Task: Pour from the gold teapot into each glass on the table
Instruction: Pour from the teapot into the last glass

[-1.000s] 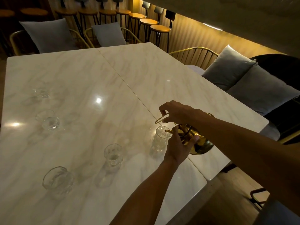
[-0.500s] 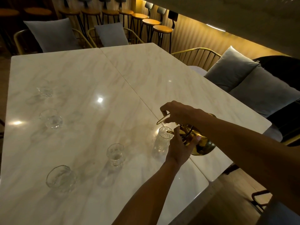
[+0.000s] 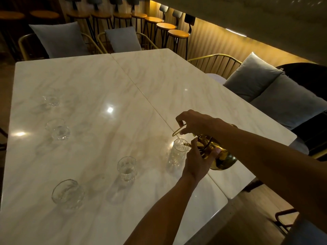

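The gold teapot (image 3: 223,160) is tilted to the left, its spout over the rim of a tall clear glass (image 3: 177,153) near the table seam. My right hand (image 3: 196,122) grips the teapot's wire handle from above. My left hand (image 3: 198,159) presses against the pot's lid and body. Several more clear glasses stand to the left on the white marble table (image 3: 99,89): one (image 3: 126,168) close by, a wide one (image 3: 66,193) near the front, one (image 3: 58,129) farther back, and one (image 3: 51,100) at the far left.
Two marble tabletops meet at a diagonal seam (image 3: 145,98). Chairs with grey cushions (image 3: 251,78) line the right and far sides. A row of bar stools (image 3: 177,33) stands behind. The table's front right edge lies just below the teapot.
Both hands and the teapot stay at the tall glass with almost no shift; the view has edged slightly. The glasses have not moved.
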